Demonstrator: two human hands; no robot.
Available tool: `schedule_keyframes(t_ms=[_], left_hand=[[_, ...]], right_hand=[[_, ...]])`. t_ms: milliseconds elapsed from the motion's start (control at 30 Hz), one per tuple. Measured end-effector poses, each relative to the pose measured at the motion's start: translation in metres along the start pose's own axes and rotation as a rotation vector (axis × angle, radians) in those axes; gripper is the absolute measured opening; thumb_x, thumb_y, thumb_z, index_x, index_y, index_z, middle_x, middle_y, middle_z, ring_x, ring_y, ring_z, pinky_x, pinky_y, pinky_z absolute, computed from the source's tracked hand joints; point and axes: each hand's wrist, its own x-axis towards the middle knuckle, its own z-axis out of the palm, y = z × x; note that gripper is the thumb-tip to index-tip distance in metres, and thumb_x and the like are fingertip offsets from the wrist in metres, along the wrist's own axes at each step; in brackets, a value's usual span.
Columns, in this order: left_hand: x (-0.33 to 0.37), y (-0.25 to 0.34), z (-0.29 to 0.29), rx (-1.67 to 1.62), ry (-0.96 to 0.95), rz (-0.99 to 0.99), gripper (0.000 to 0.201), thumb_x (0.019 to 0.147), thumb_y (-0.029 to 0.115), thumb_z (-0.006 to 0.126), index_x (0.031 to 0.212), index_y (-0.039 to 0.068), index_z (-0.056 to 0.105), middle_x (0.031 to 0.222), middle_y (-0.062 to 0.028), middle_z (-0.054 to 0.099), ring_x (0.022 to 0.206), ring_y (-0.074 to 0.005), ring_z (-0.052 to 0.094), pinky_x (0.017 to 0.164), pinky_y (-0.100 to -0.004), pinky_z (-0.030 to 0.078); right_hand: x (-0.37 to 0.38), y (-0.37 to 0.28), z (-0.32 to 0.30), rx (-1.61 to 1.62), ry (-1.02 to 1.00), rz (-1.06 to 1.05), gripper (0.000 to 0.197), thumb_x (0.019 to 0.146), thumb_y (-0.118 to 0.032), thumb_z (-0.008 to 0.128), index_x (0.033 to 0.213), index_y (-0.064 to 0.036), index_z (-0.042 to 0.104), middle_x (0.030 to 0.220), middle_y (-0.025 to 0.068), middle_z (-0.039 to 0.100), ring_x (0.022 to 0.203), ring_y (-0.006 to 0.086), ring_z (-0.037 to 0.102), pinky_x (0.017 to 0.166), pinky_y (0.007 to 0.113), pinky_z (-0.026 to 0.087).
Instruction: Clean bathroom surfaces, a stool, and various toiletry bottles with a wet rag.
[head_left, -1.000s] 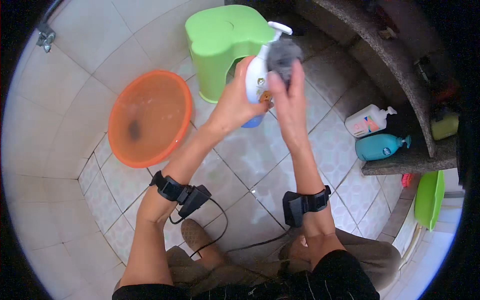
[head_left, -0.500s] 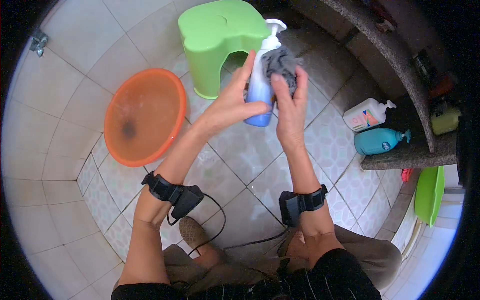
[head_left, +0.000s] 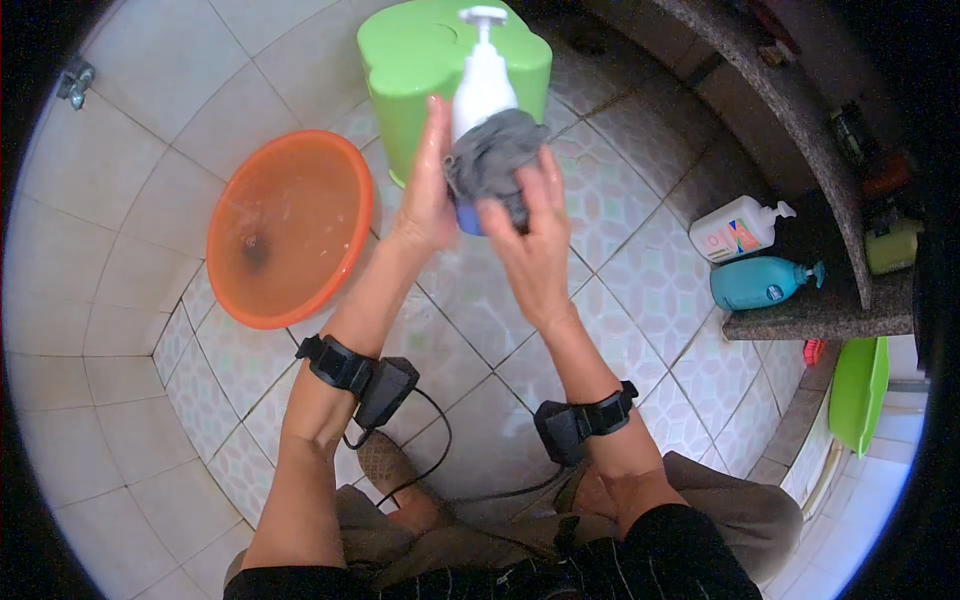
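Note:
Upright in front of me is a white-and-blue pump bottle [head_left: 484,90] with a white pump head. My left hand [head_left: 432,190] grips it along its left side. A crumpled grey cloth [head_left: 498,158] lies against the bottle's front and covers most of its label side. From the right, my right hand [head_left: 533,235] presses this cloth onto the bottle, its fingers bent round the wad. Only a strip of the blue lower part shows beneath the cloth. Just behind the bottle stands a green plastic stool [head_left: 400,60].
An orange basin [head_left: 300,210] with water and a dark patch inside sits at the left. At the right, a white pump bottle [head_left: 735,228] and a teal pump bottle [head_left: 765,283] lie by a dark stone shelf [head_left: 820,322]. A green basin [head_left: 858,395] leans beyond. Cables hang from my wrist straps.
The bottle has moved left and turned more upright. My right hand and the cloth have shifted left, across the bottle's front.

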Motion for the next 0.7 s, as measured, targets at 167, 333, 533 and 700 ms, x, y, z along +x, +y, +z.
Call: schedule_keyframes(t_ms=[167, 333, 533, 700], left_hand=[[0.006, 0.014, -0.008, 0.288, -0.074, 0.01, 0.065, 0.073, 0.023, 0.07, 0.125, 0.003, 0.037, 0.107, -0.0085, 0.052, 0.097, -0.0177, 0.053, 0.084, -0.0314, 0.044], [0.008, 0.004, -0.006, 0.278, -0.062, -0.017, 0.06, 0.073, 0.025, 0.068, 0.122, 0.005, 0.039, 0.105, -0.0083, 0.051, 0.094, -0.0172, 0.052, 0.081, -0.0312, 0.044], [0.016, -0.017, -0.006, -0.032, 0.155, 0.14, 0.053, 0.078, 0.031, 0.061, 0.117, 0.0, 0.044, 0.103, -0.0143, 0.057, 0.095, -0.0251, 0.057, 0.084, -0.0372, 0.047], [0.02, -0.015, 0.003, -0.173, 0.091, 0.195, 0.052, 0.081, 0.035, 0.059, 0.116, -0.001, 0.044, 0.102, -0.0156, 0.059, 0.091, -0.0275, 0.06, 0.082, -0.0404, 0.049]], right_hand=[[-0.023, 0.001, 0.011, -0.089, -0.116, -0.19, 0.039, 0.076, -0.014, 0.063, 0.111, -0.0046, 0.05, 0.135, 0.0265, 0.029, 0.122, 0.0407, 0.033, 0.1, 0.042, 0.029], [-0.032, 0.004, 0.026, -0.016, 0.088, -0.059, 0.049, 0.08, -0.015, 0.059, 0.123, -0.0034, 0.038, 0.132, 0.0218, 0.034, 0.122, 0.0343, 0.035, 0.097, 0.037, 0.031], [-0.006, -0.011, 0.01, 1.12, 0.195, 0.634, 0.054, 0.092, -0.043, 0.041, 0.131, -0.0071, 0.032, 0.131, 0.0062, 0.042, 0.119, 0.0205, 0.043, 0.098, 0.043, 0.034], [-0.013, -0.004, 0.026, 1.224, 0.126, 0.839, 0.06, 0.091, -0.055, 0.034, 0.132, -0.0104, 0.033, 0.131, 0.0068, 0.043, 0.118, 0.0213, 0.045, 0.094, 0.048, 0.038]])
